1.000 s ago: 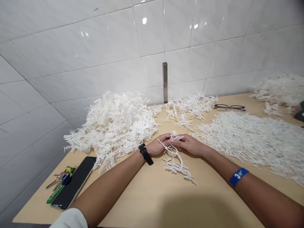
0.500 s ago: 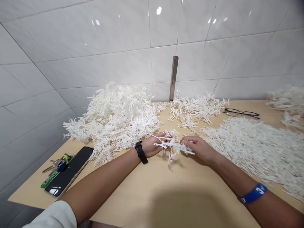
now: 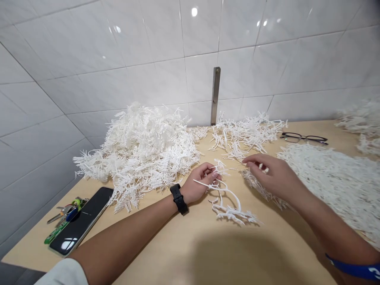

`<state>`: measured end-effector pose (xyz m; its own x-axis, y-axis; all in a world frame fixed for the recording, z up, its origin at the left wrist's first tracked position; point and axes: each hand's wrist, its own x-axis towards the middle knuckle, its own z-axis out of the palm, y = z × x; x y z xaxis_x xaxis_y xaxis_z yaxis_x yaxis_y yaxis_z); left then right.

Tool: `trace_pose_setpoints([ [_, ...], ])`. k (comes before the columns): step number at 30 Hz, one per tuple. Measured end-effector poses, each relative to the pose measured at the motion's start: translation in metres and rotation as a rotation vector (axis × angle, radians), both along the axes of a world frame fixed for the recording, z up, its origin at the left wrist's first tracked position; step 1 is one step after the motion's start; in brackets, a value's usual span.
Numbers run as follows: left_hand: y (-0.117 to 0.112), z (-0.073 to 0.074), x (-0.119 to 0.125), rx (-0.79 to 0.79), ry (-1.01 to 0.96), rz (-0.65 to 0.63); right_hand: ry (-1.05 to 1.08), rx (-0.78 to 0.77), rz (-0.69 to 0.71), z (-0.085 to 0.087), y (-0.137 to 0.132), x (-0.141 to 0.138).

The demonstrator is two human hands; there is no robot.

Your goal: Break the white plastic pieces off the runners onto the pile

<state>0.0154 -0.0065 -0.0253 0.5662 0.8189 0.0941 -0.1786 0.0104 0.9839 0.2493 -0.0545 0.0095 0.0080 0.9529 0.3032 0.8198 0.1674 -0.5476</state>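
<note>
My left hand (image 3: 199, 184), with a black watch on the wrist, rests on the wooden table (image 3: 190, 245) and pinches the stem of a white plastic branching piece (image 3: 230, 206) that trails down onto the table. My right hand (image 3: 271, 174) hovers to the right of it, fingers curled, with a small white bit pinched at the fingertips. It is over the edge of a flat spread of small white plastic pieces (image 3: 329, 182).
A tall heap of white branching plastic (image 3: 142, 146) lies at the left by the tiled wall. A smaller scatter (image 3: 246, 132) lies at the back. Black glasses (image 3: 304, 138) lie behind the spread. A phone (image 3: 78, 225) and keys (image 3: 63, 211) lie at the front left.
My right hand has let go of the branching piece and moved right and back with a small bit. The branch has dropped back onto the table from my left hand.
</note>
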Motion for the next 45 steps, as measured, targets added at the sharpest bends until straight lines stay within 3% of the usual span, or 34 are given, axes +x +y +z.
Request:
trace_pose_setpoints([
  [3, -0.009, 0.003, -0.001, 0.293, 0.188, 0.020, 0.268, -0.232, 0.144, -0.001, -0.006, -0.031],
  [6, -0.015, 0.005, -0.004, 0.623, 0.374, 0.030, 0.320, -0.367, 0.236, -0.009, -0.009, -0.049],
  [8, -0.017, 0.005, -0.005, 0.758, 0.441, -0.001, 0.314, -0.394, 0.254, -0.013, -0.010, -0.053],
  [13, -0.016, 0.006, -0.005, 0.877, 0.485, -0.066, 0.182, -0.301, 0.312, -0.015, -0.010, -0.050],
  [17, -0.016, 0.008, -0.005, 0.881, 0.484, -0.083, 0.085, -0.252, 0.313, -0.016, -0.009, -0.049],
  [22, -0.012, 0.006, -0.006, 0.682, 0.424, -0.101, 0.157, -0.309, 0.366, -0.018, -0.010, -0.051],
  [27, -0.003, 0.002, -0.007, 0.176, 0.154, -0.350, 0.434, -0.420, 0.499, -0.018, -0.014, -0.051],
  [30, -0.003, 0.002, -0.005, -0.167, -0.047, -0.434, 0.619, -0.439, 0.544, -0.018, -0.016, -0.052],
  [33, -0.006, 0.006, -0.004, -0.391, -0.177, -0.475, 0.786, -0.411, 0.601, -0.017, -0.017, -0.053],
  [36, -0.003, 0.010, -0.006, -0.510, -0.345, -0.408, 0.926, -0.293, 0.588, -0.010, -0.018, -0.047],
  [38, 0.002, 0.010, -0.007, -0.558, -0.420, -0.372, 0.849, -0.171, 0.504, -0.002, -0.016, -0.035],
  [40, 0.007, 0.009, -0.008, -0.573, -0.433, -0.373, 0.602, -0.080, 0.350, 0.005, -0.012, -0.017],
  [43, 0.012, 0.006, -0.010, -0.583, -0.425, -0.388, 0.133, -0.093, 0.065, 0.007, -0.003, 0.014],
  [45, 0.013, 0.006, -0.010, -0.600, -0.418, -0.388, -0.060, -0.146, -0.071, 0.004, 0.003, 0.029],
])
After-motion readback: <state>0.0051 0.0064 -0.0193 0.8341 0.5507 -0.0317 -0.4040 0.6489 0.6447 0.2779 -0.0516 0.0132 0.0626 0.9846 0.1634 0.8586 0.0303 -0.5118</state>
